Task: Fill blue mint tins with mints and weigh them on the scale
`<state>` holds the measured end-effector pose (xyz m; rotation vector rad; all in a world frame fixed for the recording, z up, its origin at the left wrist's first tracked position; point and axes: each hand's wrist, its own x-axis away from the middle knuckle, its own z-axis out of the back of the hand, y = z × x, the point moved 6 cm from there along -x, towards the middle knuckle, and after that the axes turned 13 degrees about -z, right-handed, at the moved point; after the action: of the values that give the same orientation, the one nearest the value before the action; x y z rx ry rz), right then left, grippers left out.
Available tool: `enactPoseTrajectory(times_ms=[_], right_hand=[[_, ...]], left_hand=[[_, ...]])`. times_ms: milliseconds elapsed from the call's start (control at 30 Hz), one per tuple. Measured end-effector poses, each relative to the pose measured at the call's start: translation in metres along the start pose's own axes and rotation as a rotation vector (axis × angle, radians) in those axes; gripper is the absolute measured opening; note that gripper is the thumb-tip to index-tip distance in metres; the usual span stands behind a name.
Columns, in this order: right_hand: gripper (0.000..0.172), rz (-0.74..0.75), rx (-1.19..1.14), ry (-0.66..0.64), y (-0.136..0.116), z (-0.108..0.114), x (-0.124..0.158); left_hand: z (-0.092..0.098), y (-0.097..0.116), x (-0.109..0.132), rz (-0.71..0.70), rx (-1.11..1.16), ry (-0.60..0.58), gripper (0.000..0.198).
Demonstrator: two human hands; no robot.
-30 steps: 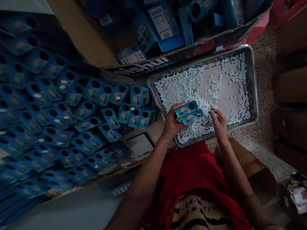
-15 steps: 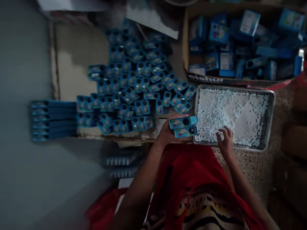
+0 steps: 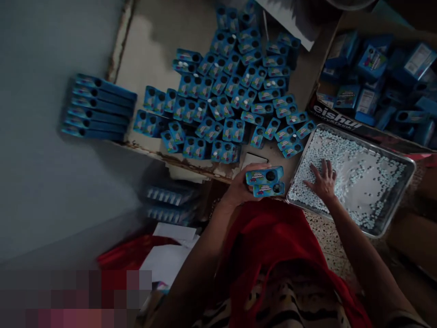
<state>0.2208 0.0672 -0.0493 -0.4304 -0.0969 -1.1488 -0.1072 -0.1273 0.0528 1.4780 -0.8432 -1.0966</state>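
My left hand (image 3: 239,187) grips two small blue boxes (image 3: 265,181), each with a round hole in its face, held stacked just left of a metal tray (image 3: 392,218). My right hand (image 3: 322,180) lies on the heap of small white pellets (image 3: 355,177) in that tray, fingers spread and flat among them. Whether it holds any pellets I cannot make out.
Several like blue boxes (image 3: 232,95) lie spread on a worn board ahead. A stack of flat blue boxes (image 3: 97,107) sits at the left. A cardboard carton (image 3: 375,86) of blue boxes stands behind the tray. Papers (image 3: 167,255) and a red cloth lie by my lap.
The view swung left, showing more of the spread boxes. My right hand moved from a pinch at the pellets' near edge to lying flat, deeper in the tray. The left hand keeps its two boxes.
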Motion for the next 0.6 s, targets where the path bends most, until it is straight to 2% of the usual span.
enactPoseTrajectory(times_ms=[67,100,200,300,400,467,533,600], right_hand=[[0.047,-0.171,-0.287,-0.004,0.012,0.01,-0.015],[0.043,-0.265,-0.415,0.017,0.021,0.016,-0.02],[0.053,-0.478,-0.65,0.128,0.041,0.029,-0.022],[0.064,-0.613,-0.917,0.176,0.047,0.037,-0.01],[0.067,-0.643,-1.204,0.144,0.033,0.049,0.009],[0.061,-0.617,-1.521,0.102,0.015,0.06,0.021],[0.053,-0.536,-1.828,0.086,-0.005,0.074,0.027],[0.048,-0.426,-1.922,0.122,-0.02,0.09,0.03]], left_hand=[[-0.012,-0.007,-0.002,0.072,0.012,-0.038,0.088],[-0.02,-0.011,-0.004,0.116,0.015,-0.058,0.088],[-0.048,-0.019,-0.012,0.231,-0.019,-0.128,0.085],[-0.085,-0.024,-0.025,0.266,-0.117,-0.255,0.081],[-0.123,-0.032,-0.04,0.273,-0.239,-0.401,0.08],[-0.146,-0.038,-0.049,0.271,-0.293,-0.487,0.078],[-0.165,-0.045,-0.057,0.266,-0.321,-0.555,0.077],[-0.181,-0.05,-0.063,0.255,-0.342,-0.615,0.076]])
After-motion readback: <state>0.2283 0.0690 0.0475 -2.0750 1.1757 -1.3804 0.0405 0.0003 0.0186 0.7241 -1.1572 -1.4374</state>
